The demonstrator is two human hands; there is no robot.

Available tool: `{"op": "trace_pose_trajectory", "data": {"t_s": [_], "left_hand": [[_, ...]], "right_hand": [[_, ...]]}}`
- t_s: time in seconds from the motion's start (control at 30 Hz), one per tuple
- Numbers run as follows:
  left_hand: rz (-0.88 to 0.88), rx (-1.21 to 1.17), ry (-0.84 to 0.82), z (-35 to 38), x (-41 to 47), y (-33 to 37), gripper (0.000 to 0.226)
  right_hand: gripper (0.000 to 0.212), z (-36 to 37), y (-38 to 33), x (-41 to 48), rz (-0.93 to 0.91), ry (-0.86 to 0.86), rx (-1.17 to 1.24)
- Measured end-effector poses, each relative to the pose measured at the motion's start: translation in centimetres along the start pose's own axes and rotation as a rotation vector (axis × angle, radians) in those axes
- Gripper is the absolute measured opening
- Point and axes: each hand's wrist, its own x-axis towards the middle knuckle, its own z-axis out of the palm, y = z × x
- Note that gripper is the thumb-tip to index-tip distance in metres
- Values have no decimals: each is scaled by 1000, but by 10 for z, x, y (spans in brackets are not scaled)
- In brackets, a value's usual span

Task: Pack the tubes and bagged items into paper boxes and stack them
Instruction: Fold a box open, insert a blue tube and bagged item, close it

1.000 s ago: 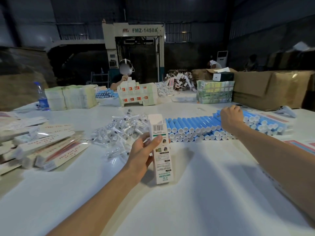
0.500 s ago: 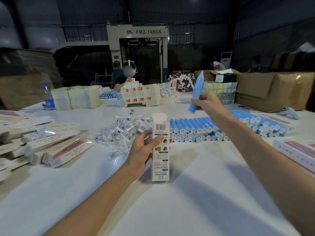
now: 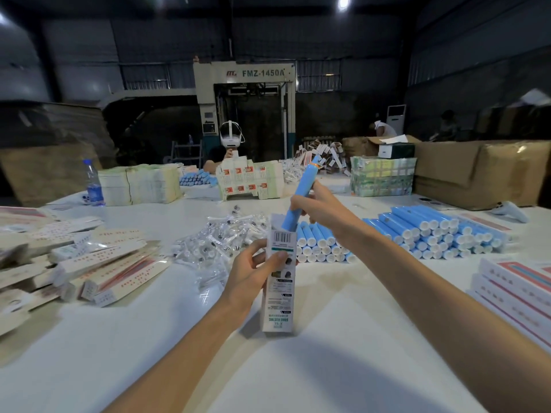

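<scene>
Right hand (image 3: 320, 208) pinches one blue tube (image 3: 301, 192) about mid-length. The tube is tilted, cap end up and far, and its lower end sits inside the open top of the paper box (image 3: 280, 278).

Left hand (image 3: 253, 272) is wrapped round that box's upper half, thumb across the printed face. The box stands upright with its base on the white table (image 3: 298, 362).

Delta vs 0.5 s ago: the tube was then held in the air above the stacks, clear of the box. Now its end is in the opening. Box and left-hand grip are unchanged.

Counts:
- 1 tube in hand, 1 box in hand.
- 2 tube stacks lie just beyond the hands, centre (image 3: 322, 248) and right (image 3: 441, 231). Too many tubes to count.
- 1 heap of bagged items (image 3: 220, 236) lies far-left of the box.
- Loose filled boxes (image 3: 98, 266) lie at left.
- A boxed stack (image 3: 518, 290) sits near right.
- 1 water bottle (image 3: 94, 181) stands far left.
</scene>
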Motion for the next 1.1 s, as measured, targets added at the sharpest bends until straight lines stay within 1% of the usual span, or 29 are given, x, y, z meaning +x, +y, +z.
{"op": "trace_pose_trajectory", "data": {"t_s": [0.07,0.1,0.2,0.23,0.33,0.43,0.5,0.53,0.57,0.6,0.63,0.67,0.73,0.77,0.83,0.9,0.97,1.03,1.1], "left_hand": [[9,2,1,-1,0,1,49],[14,5,2,-1,1,1,49],[39,25,4,-4,1,0,42],[46,30,6,-4,2,-1,39],[71,46,38,-6,2,-1,35],[103,65,138,-11,2,-2,23],[91,67,234,-18,4,-4,19],[82,80,281,-21,5,-5,18],[74,97,328,-25,6,-6,17],[64,112,376,-27,7,-7,16],[51,116,420,-29,8,-8,16],[37,112,460,-31,8,-7,20],[22,110,510,-32,8,-7,35],[23,108,524,-33,8,-7,38],[21,88,551,-36,8,-7,32],[10,66,582,-39,9,-6,26],[7,65,610,-41,11,-6,21],[16,67,629,-43,12,-5,15],[27,60,635,-43,12,-3,14]], "right_hand": [[14,3,-4,2,14,-42,-72],[17,4,-5,4,34,-71,-130],[40,10,-3,8,96,-151,-300],[44,13,0,9,106,-155,-288],[50,21,10,6,92,-177,-107],[39,32,25,2,76,-169,-1],[33,43,39,1,43,-84,34],[29,50,47,-1,15,-20,10],[26,57,56,-2,-19,37,-57],[27,65,66,-3,-50,56,-157],[31,74,77,-5,-76,19,-260],[36,82,86,-7,-102,-57,-352],[47,100,103,-13,-167,-204,-501],[49,107,108,-16,-217,-250,-559],[51,118,116,-16,-335,-325,-681],[51,125,120,-11,-388,-355,-804],[48,130,122,-5,-407,-332,-862],[40,133,121,1,-423,-323,-891],[34,137,118,4,-452,-326,-897]]}}
